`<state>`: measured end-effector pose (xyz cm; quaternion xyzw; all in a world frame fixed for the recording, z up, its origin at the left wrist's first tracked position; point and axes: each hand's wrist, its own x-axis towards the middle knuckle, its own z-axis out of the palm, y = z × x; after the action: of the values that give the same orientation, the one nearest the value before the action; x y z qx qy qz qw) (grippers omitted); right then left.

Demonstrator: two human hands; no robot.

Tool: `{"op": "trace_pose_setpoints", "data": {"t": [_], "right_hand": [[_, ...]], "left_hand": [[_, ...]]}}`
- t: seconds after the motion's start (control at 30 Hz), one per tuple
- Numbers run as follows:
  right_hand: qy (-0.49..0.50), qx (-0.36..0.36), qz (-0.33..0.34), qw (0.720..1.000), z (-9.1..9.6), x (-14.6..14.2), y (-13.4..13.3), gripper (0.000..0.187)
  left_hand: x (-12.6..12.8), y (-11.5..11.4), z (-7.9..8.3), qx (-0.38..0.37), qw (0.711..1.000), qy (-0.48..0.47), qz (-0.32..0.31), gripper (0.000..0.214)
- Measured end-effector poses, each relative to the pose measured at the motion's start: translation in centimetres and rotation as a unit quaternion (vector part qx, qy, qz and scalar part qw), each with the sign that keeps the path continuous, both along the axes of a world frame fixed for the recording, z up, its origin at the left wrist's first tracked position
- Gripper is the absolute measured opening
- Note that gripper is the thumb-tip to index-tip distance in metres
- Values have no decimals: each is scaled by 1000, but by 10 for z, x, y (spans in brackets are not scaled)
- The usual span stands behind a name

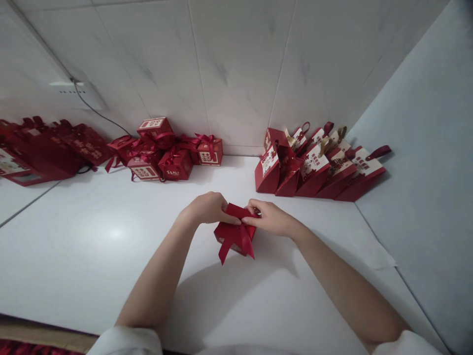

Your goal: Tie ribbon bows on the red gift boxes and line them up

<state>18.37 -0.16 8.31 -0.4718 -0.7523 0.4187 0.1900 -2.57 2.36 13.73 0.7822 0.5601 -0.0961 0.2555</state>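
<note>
A small red gift box (236, 238) sits on the white table (92, 246) in the middle, with a red ribbon (238, 213) across its top and two ribbon tails hanging down its front. My left hand (209, 208) pinches the ribbon's left loop at the box's top. From the other side, my right hand (270, 218) pinches the right part of the ribbon. Both hands have their fingers closed on the ribbon, above the box.
A cluster of red ribboned boxes (173, 153) stands against the tiled back wall. A row of red handled gift bags (318, 165) leans at the back right. Flat red packages (48, 148) lie at the far left, near a wall cable (96, 111).
</note>
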Motion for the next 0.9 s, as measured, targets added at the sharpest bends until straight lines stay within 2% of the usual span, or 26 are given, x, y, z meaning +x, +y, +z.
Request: {"op": "trace_pose_setpoints", "data": {"t": [0.13, 0.27, 0.43, 0.63, 0.73, 0.83, 0.9], "right_hand": [[73, -54, 20, 996, -6, 9, 10, 26], [157, -116, 27, 980, -1, 28, 19, 28], [119, -55, -12, 991, 10, 30, 12, 27], [42, -58, 58, 996, 5, 32, 13, 26], [33, -46, 63, 996, 10, 41, 15, 29], [-1, -1, 23, 1000, 22, 39, 2, 40], [-34, 49, 7, 998, 29, 30, -13, 59]], "left_hand": [[-1, 0, -2, -1, 1000, -9, 4, 58], [-3, 1, -7, -2, 1000, -17, 10, 61], [-5, 2, -7, -7, 1000, -20, 11, 59], [-13, 3, 4, -46, 997, -56, -30, 51], [-22, 3, 10, -63, 992, -94, -53, 45], [-30, 5, 14, -67, 991, -106, -56, 37], [-33, 6, 14, -69, 988, -124, -60, 31]]}}
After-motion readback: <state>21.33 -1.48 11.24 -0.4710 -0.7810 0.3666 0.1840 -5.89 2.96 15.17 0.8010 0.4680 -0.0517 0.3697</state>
